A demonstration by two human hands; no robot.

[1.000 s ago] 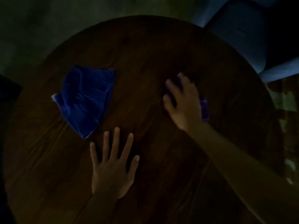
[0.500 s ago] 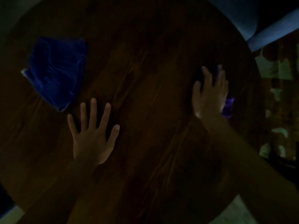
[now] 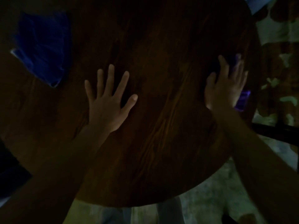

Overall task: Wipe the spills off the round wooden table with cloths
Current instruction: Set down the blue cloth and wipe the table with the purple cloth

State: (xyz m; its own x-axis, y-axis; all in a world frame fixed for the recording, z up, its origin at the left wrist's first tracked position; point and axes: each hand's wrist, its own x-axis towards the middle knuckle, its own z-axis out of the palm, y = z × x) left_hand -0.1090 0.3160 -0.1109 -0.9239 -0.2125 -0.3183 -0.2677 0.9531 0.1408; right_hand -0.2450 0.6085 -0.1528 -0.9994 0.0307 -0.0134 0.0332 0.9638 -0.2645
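The scene is very dark. The round wooden table (image 3: pixel 161 135) fills most of the view. My right hand (image 3: pixel 226 88) presses flat on a purple cloth (image 3: pixel 242 101) close to the table's right edge; only a corner of the cloth shows under the palm. My left hand (image 3: pixel 108 104) rests flat on the bare wood left of the middle, fingers spread, holding nothing. A crumpled blue cloth (image 3: pixel 42 49) lies on the table at the far left, apart from both hands. I cannot make out any spill in this light.
Patterned floor (image 3: pixel 275 29) shows beyond the table's right edge and a pale floor (image 3: pixel 210 204) below its near edge. A dark bar (image 3: pixel 275 131) runs on the right below the table. A blue seat corner (image 3: pixel 257 4) shows at the top right.
My right hand slid the purple cloth from the table's middle out to its right edge. The camera swung right and down. My left hand stayed flat on the wood.
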